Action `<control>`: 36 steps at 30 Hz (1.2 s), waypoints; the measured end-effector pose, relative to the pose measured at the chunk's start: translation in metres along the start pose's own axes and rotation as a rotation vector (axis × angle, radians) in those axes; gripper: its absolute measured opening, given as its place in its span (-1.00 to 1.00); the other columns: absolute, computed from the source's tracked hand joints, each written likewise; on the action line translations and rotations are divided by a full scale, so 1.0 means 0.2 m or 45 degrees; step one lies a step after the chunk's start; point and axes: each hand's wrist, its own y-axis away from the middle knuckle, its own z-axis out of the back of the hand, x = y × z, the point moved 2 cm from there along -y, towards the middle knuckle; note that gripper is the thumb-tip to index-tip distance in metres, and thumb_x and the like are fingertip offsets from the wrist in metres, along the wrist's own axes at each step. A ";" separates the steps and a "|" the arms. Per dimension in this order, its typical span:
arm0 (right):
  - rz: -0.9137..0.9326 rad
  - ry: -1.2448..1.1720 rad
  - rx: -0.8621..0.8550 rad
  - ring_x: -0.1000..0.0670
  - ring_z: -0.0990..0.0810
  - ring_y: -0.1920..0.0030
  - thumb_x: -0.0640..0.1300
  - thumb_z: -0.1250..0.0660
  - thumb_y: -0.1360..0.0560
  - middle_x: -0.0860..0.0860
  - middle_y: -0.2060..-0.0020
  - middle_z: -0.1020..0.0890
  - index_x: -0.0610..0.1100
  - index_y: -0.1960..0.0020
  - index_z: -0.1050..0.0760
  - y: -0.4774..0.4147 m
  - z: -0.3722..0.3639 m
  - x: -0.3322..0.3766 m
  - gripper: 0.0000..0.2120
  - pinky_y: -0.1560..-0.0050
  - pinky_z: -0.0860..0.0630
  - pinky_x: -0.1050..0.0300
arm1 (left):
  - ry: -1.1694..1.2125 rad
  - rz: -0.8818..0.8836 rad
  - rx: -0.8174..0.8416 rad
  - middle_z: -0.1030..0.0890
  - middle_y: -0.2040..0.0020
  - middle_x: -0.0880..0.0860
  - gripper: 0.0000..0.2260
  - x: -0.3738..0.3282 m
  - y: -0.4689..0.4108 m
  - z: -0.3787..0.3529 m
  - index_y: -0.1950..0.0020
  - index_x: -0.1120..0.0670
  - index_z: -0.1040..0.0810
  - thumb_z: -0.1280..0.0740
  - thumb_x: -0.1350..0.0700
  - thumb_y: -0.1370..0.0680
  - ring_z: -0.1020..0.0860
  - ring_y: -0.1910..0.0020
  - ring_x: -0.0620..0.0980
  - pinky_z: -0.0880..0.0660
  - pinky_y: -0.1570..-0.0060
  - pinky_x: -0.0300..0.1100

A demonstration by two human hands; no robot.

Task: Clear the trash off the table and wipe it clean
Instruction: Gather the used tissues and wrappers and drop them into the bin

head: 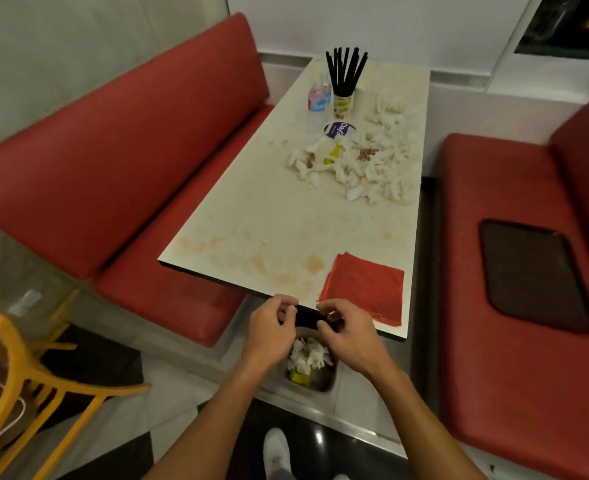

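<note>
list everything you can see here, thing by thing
table: 1, cream, stained, centre
crumpled tissues: a heap, white, far right part of table
water bottle: 1, clear, far end of table
cup: 1, pale, beside bottle
sticks: several, black, standing in cup
purple-labelled item: 1, kind unclear, at the heap's far edge
cloth: 1, red, folded, near right corner of table
bin: 1, grey, on floor below near table edge, tissues inside
left bench: 1, red
right bench: 1, red
tray: 1, dark brown, on right bench
chair: 1, yellow, lower left
shoe: 1, white, bottom
left hand: over bin, fingers loosely curled
right hand: over bin, likewise
</note>
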 end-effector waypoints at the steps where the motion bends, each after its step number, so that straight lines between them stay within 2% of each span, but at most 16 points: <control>1: 0.015 -0.001 -0.006 0.19 -0.60 -0.09 -0.10 -0.43 -0.57 0.11 -0.13 -0.65 -0.05 -0.30 -0.60 -0.04 0.03 0.04 -0.70 -0.13 -0.54 0.34 | 0.004 -0.013 -0.002 -0.66 0.03 -0.14 -0.88 -0.04 -0.04 0.02 -0.12 -0.07 -0.64 -0.34 0.10 -0.67 -0.61 0.03 -0.23 -0.49 0.11 -0.44; 3: 0.031 -0.015 -0.038 0.19 -0.62 -0.09 -0.09 -0.42 -0.57 0.11 -0.13 -0.65 -0.04 -0.30 -0.59 -0.12 0.09 0.10 -0.70 -0.13 -0.58 0.29 | 0.008 -0.043 0.000 -0.67 0.01 -0.16 -0.88 -0.12 -0.14 0.05 -0.12 -0.08 -0.64 -0.34 0.10 -0.66 -0.60 0.03 -0.24 -0.46 0.12 -0.46; 6: 0.031 -0.006 -0.088 0.17 -0.62 -0.04 -0.09 -0.40 -0.57 0.11 -0.13 -0.64 -0.03 -0.32 -0.58 -0.27 0.17 0.18 -0.68 -0.01 -0.58 0.32 | 0.008 -0.093 0.022 -0.66 -0.04 -0.18 -0.87 -0.23 -0.31 0.09 -0.15 -0.07 -0.64 -0.32 0.10 -0.67 -0.59 -0.01 -0.23 -0.45 0.06 -0.43; 9: 0.001 -0.010 -0.119 0.14 -0.61 -0.06 -0.08 -0.39 -0.57 0.12 -0.15 -0.64 -0.01 -0.33 -0.58 -0.40 0.25 0.24 -0.67 -0.12 -0.59 0.20 | 0.029 -0.131 0.045 -0.66 -0.06 -0.16 -0.86 -0.31 -0.47 0.13 -0.17 -0.07 -0.63 -0.30 0.10 -0.68 -0.59 -0.03 -0.21 -0.52 -0.03 -0.30; 11: -0.012 -0.010 -0.133 0.14 -0.61 -0.08 -0.08 -0.39 -0.57 0.11 -0.16 -0.64 0.00 -0.33 -0.57 -0.48 0.29 0.25 -0.67 -0.15 -0.60 0.14 | 0.034 -0.159 0.052 -0.65 -0.07 -0.14 -0.85 -0.37 -0.58 0.15 -0.19 -0.07 -0.63 -0.29 0.09 -0.69 -0.59 -0.03 -0.21 -0.51 -0.01 -0.31; 20: -0.086 0.036 -0.267 0.06 -0.59 -0.10 -0.13 -0.39 -0.57 0.10 -0.16 -0.62 -0.02 -0.34 -0.57 -0.79 0.47 0.19 -0.66 -0.10 -0.51 0.19 | 0.084 -0.189 0.104 -0.66 -0.06 -0.09 -0.83 -0.55 -0.92 0.03 -0.23 -0.04 -0.62 -0.28 0.08 -0.69 -0.60 -0.01 -0.20 -0.47 0.04 -0.33; 25: -0.139 0.091 -0.279 0.05 -0.57 -0.08 -0.12 -0.41 -0.57 0.05 -0.22 -0.61 -0.05 -0.37 -0.55 -1.01 0.55 0.07 -0.63 -0.02 -0.39 0.32 | 0.116 -0.151 0.135 -0.65 -0.08 -0.09 -0.82 -0.60 -1.09 -0.12 -0.25 -0.03 -0.61 -0.27 0.08 -0.70 -0.58 -0.02 -0.23 -0.45 0.06 -0.38; 28: -0.176 0.132 -0.285 -0.01 -0.59 -0.13 -0.13 -0.42 -0.57 -0.01 -0.31 -0.59 -0.09 -0.41 -0.53 -1.19 0.57 -0.03 -0.59 -0.15 -0.45 0.21 | 0.113 -0.103 0.149 -0.63 -0.10 -0.11 -0.81 -0.60 -1.20 -0.20 -0.27 -0.03 -0.60 -0.27 0.07 -0.70 -0.57 -0.01 -0.25 -0.44 0.10 -0.42; 31: -0.199 0.203 -0.262 -0.13 -0.57 -0.28 -0.12 -0.45 -0.56 -0.09 -0.39 -0.53 -0.13 -0.46 -0.49 -1.39 0.58 -0.13 -0.52 -0.36 -0.49 -0.02 | 0.104 -0.041 0.132 -0.63 -0.10 -0.12 -0.80 -0.58 -1.32 -0.26 -0.27 -0.04 -0.61 -0.27 0.07 -0.70 -0.57 0.01 -0.27 -0.40 0.17 -0.50; 33: -0.218 0.251 -0.238 -0.17 -0.52 -0.34 -0.11 -0.45 -0.56 -0.12 -0.40 -0.51 -0.14 -0.48 -0.47 -1.52 0.59 -0.20 -0.50 -0.40 -0.45 -0.06 | 0.093 0.007 0.109 -0.64 -0.09 -0.11 -0.81 -0.57 -1.40 -0.30 -0.27 -0.03 -0.61 -0.28 0.08 -0.69 -0.57 0.03 -0.27 -0.40 0.17 -0.50; 36: -0.147 0.497 -0.205 -0.22 -0.42 -0.35 -0.10 -0.44 -0.56 -0.12 -0.37 -0.52 -0.09 -0.48 -0.49 -1.67 0.58 -0.27 -0.50 -0.39 -0.40 -0.06 | 0.092 0.048 0.078 -0.65 -0.10 -0.09 -0.81 -0.54 -1.50 -0.35 -0.27 -0.02 -0.61 -0.28 0.09 -0.69 -0.57 0.04 -0.28 -0.42 0.18 -0.54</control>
